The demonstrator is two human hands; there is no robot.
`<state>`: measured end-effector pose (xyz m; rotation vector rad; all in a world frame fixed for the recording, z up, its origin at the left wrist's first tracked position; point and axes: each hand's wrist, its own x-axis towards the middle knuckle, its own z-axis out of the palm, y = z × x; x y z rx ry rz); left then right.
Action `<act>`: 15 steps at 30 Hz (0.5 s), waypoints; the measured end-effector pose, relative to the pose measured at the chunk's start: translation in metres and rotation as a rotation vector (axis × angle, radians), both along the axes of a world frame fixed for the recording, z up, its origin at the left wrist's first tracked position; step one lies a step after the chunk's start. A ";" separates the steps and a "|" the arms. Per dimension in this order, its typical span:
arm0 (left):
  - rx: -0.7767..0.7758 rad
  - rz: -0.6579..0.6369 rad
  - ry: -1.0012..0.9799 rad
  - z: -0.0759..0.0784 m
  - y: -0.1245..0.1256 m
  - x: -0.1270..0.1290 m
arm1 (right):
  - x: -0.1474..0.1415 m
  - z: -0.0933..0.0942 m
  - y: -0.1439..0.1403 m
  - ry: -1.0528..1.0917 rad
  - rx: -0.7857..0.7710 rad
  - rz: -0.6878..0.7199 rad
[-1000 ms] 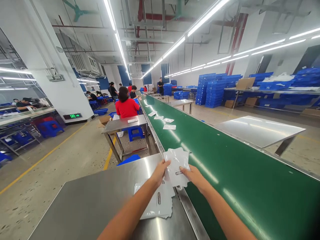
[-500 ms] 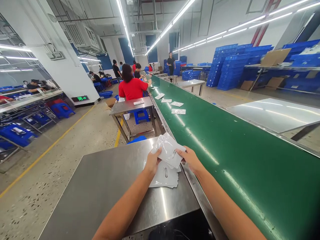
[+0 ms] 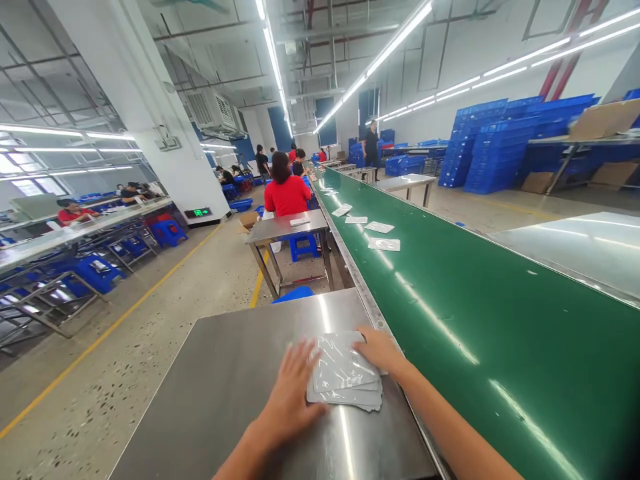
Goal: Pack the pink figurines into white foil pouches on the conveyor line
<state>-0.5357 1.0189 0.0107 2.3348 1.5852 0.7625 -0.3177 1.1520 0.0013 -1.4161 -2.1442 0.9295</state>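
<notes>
A loose stack of flat, glossy white pouches (image 3: 345,363) lies on the steel table by the conveyor's edge. My left hand (image 3: 295,390) is spread open along the stack's left side, its fingers slightly blurred; whether it touches the pouches I cannot tell. At the far right corner, my right hand (image 3: 380,350) has its fingers closed on the pouches, the thumb lying over the top one. The lower pouches stick out unevenly at the near edge.
The steel table (image 3: 240,353) meets a green conveyor belt (image 3: 475,300) on the right. Several white pouches (image 3: 384,245) lie farther along the belt. A person in a red shirt (image 3: 287,195) sits beyond a smaller steel table (image 3: 285,227). Blue crates (image 3: 500,153) are stacked at the back right.
Both hands have come down with the raised pouches, which now rest on the stack. My left hand has let go and opened. The camera view has turned slightly left.
</notes>
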 end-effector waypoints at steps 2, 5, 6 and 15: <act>-0.023 -0.195 0.238 -0.002 -0.005 0.011 | -0.003 -0.004 0.000 -0.083 0.077 0.016; -0.035 -0.217 0.390 -0.008 -0.005 0.027 | -0.004 -0.006 0.000 -0.170 0.203 0.010; -0.017 -0.193 0.407 -0.011 -0.003 0.030 | -0.004 -0.006 0.000 -0.192 0.247 0.004; 0.166 -0.087 0.410 -0.037 0.011 0.038 | -0.013 -0.012 0.005 -0.292 0.468 0.026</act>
